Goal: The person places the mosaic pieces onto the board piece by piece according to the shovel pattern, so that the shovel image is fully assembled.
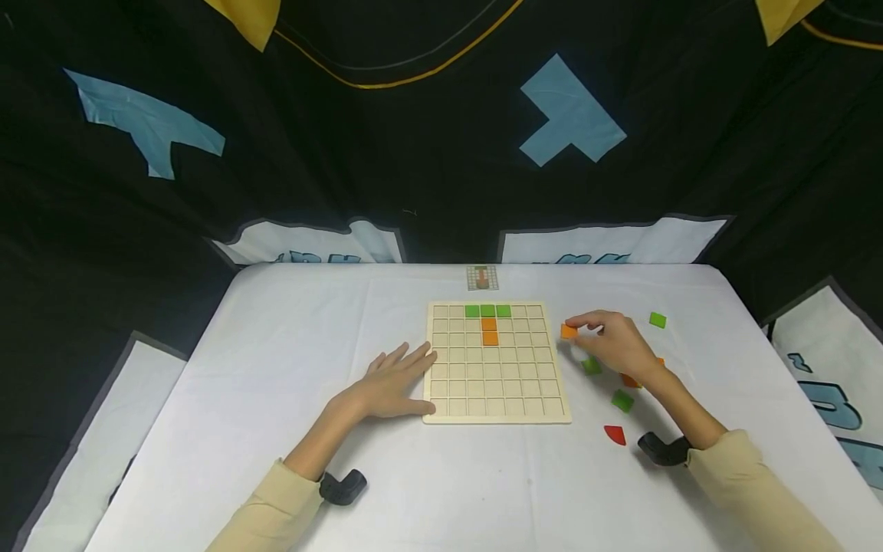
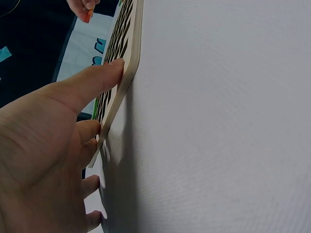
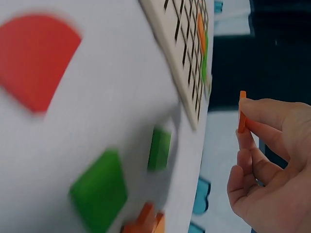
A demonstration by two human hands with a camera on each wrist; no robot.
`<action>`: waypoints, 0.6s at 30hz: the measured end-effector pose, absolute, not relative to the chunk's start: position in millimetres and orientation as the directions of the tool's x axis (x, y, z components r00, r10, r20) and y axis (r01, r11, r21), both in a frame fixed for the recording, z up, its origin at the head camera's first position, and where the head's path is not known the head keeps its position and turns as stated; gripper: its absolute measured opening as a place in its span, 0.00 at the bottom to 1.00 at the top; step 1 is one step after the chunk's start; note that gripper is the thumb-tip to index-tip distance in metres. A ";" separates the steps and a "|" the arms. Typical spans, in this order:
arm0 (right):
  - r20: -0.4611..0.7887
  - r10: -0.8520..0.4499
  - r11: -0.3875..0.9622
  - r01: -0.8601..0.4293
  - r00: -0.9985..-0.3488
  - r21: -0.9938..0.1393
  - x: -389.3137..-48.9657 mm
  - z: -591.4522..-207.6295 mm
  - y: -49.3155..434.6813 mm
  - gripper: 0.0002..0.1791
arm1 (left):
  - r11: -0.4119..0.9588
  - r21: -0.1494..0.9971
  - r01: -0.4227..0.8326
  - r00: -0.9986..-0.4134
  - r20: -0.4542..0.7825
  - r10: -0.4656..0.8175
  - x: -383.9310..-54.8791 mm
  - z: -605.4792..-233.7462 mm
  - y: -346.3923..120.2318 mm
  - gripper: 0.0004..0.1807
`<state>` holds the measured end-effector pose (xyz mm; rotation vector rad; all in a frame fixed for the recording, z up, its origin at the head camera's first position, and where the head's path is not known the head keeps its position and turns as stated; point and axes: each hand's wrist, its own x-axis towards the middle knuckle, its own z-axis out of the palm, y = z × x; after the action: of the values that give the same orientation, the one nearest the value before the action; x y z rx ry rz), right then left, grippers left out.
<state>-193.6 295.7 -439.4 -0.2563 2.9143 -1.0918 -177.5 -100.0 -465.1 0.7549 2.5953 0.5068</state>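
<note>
A pale wooden grid board [image 1: 495, 387] lies on the white table. Three green square tiles [image 1: 487, 310] fill part of its far row, with two orange square tiles [image 1: 489, 324] running down below the middle one. My left hand [image 1: 389, 387] rests spread at the board's left edge; in the left wrist view its thumb [image 2: 104, 77] touches the rim. To the right of the board, my right hand [image 1: 614, 345] pinches an orange square tile [image 1: 569, 331] between thumb and fingers. The right wrist view shows that tile [image 3: 242, 111] edge-on, held above the table.
Loose green tiles [image 1: 623, 400], orange tiles [image 1: 629, 380] and a red quarter-circle tile [image 1: 615, 435] lie right of the board. Another green tile [image 1: 658, 320] lies farther back. A small pattern card [image 1: 482, 277] is at the table's far edge, before a black curtain [image 1: 414, 169].
</note>
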 end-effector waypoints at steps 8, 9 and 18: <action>0.034 -0.189 0.711 -0.161 -0.981 -0.684 -197.9 -442.2 261.2 0.17 | 0.794 0.435 0.425 -0.781 -0.267 0.564 -177.9 -465.9 -99.6 0.49; 0.033 -0.198 0.703 -0.166 -0.980 -0.692 -198.1 -442.8 257.0 0.16 | 0.794 0.435 0.424 -0.782 -0.266 0.564 -178.0 -465.9 -99.8 0.49; 0.010 -0.285 0.640 -0.198 -0.958 -0.743 -200.4 -456.2 219.7 0.15 | 0.793 0.432 0.429 -0.778 -0.269 0.568 -177.9 -465.4 -99.2 0.49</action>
<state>-200.4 219.7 -456.2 -0.4061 2.7456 -1.2240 -177.9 -99.2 -465.4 0.7540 2.5944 0.4936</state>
